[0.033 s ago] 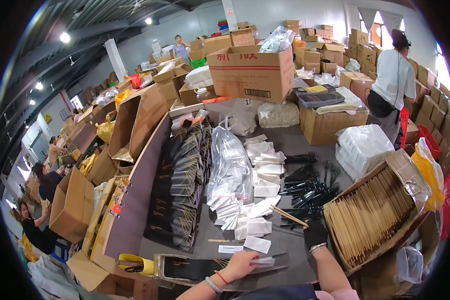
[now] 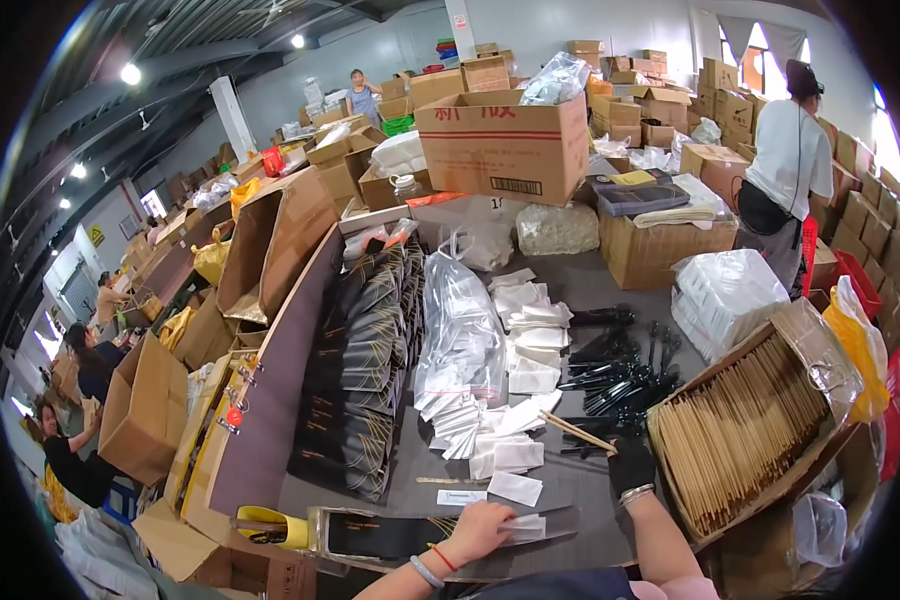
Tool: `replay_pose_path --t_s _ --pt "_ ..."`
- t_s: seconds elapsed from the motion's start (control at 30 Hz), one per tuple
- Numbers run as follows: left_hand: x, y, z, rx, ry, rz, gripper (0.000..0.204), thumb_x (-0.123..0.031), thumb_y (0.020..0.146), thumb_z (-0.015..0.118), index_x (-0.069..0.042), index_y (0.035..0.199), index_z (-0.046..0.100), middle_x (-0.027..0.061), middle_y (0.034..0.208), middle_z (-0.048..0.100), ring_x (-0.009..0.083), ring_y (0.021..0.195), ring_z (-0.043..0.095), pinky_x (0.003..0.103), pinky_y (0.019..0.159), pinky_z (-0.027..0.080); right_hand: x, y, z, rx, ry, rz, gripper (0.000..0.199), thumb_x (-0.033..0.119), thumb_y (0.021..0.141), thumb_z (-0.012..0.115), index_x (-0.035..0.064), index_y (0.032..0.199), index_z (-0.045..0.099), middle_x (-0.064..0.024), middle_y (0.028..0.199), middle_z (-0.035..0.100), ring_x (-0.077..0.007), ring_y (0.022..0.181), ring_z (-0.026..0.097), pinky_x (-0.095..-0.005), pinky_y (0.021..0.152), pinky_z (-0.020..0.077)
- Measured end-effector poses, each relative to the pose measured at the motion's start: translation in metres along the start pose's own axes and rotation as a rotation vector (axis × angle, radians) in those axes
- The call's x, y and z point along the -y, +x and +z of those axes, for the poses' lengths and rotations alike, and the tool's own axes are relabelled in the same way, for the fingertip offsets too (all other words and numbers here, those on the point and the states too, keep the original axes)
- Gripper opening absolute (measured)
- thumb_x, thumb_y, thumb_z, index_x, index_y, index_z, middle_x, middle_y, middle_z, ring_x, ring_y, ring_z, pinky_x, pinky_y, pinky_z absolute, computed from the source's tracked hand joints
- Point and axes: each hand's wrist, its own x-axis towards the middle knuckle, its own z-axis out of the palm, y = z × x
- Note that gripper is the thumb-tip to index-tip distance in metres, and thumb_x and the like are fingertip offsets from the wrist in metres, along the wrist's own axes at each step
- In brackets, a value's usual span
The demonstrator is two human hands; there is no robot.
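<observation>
Low in the middle, my left hand (image 2: pixel 480 533) is closed with curled fingers on a clear plastic sleeve (image 2: pixel 550 525) holding something whitish. To its left lie black printed paper sleeves (image 2: pixel 375 536) in a clear-edged holder with a yellow end (image 2: pixel 282 528). My right hand (image 2: pixel 630 466), in a black glove, grips a pair of wooden chopsticks (image 2: pixel 582 433) that point up and left. Black-wrapped spoons or similar utensils (image 2: pixel 615 385) are heaped just beyond it. White folded napkins (image 2: pixel 533 360) and small white packets (image 2: pixel 450 425) lie mid-table.
Rows of black sleeves (image 2: pixel 345 390) cover the table's left side along a raised board (image 2: pixel 270 385). At right stands a carton full of wooden chopsticks (image 2: pixel 745 425). A wrapped white stack (image 2: pixel 730 300) and a large carton (image 2: pixel 500 150) are farther back. A person (image 2: pixel 785 160) stands far right.
My left hand has shifted very slightly at the plastic sleeve, and the whitish content shows a little more clearly. My right hand stays where it was.
</observation>
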Motion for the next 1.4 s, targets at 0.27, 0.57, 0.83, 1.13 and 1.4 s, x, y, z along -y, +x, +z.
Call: replay_pose_path --t_s 0.27,0.57,0.83,1.13,1.4 --pt "-0.009 -0.032 0.015 -0.207 0.335 0.072 0.027 -0.025 0.076 0.073 -0.016 0.101 0.067 -0.0007 0.099 0.062 0.0226 0.096 0.057 0.04 0.079 0.042 -0.012 0.0 -0.003 -0.033 -0.166 -0.18 0.021 0.011 0.071 0.07 0.0134 0.091 0.07 -0.0131 0.09 0.065 -0.0319 0.087 0.063 -0.0435 0.074 0.051" --pt "-0.026 -0.065 0.016 -0.21 0.469 0.018 0.032 -0.024 0.076 0.071 -0.016 0.106 0.065 -0.003 0.109 0.06 0.021 0.096 0.053 0.04 0.084 0.038 0.07 0.012 -0.077 0.517 0.083 -0.228 0.026 0.034 0.081 0.072 0.0095 0.088 0.072 -0.0142 0.083 0.067 -0.033 0.084 0.064 -0.0422 0.074 0.0509" --pt "-0.027 -0.079 0.017 -0.183 0.526 -0.036 0.049 -0.023 0.076 0.07 -0.009 0.122 0.062 -0.0011 0.127 0.055 0.0222 0.105 0.048 0.04 0.088 0.034 0.115 0.014 -0.053 1.341 0.247 -0.116 0.027 0.038 0.076 0.073 0.013 0.087 0.076 -0.0106 0.076 0.07 -0.0244 0.072 0.069 -0.0359 0.069 0.0523" --pt "-0.026 -0.086 0.015 -0.17 0.48 -0.065 0.047 -0.025 0.074 0.072 -0.01 0.118 0.063 -0.0019 0.126 0.056 0.0217 0.106 0.048 0.041 0.091 0.033 0.139 -0.02 -0.044 1.144 0.051 -0.304 0.041 0.049 0.078 0.068 0.0162 0.102 0.073 -0.011 0.092 0.069 -0.0311 0.089 0.067 -0.0402 0.076 0.0523" --pt "0.007 -0.077 -0.03 -0.217 0.256 -0.162 0.076 -0.026 0.063 0.082 -0.01 0.13 0.052 0.0117 0.134 0.048 0.0343 0.123 0.043 0.052 0.107 0.029 0.075 -0.037 -0.073 0.63 0.091 -0.621 0.026 0.019 0.086 0.064 0.0199 0.111 0.068 -0.012 0.078 0.062 -0.029 0.074 0.062 -0.0428 0.064 0.0484"
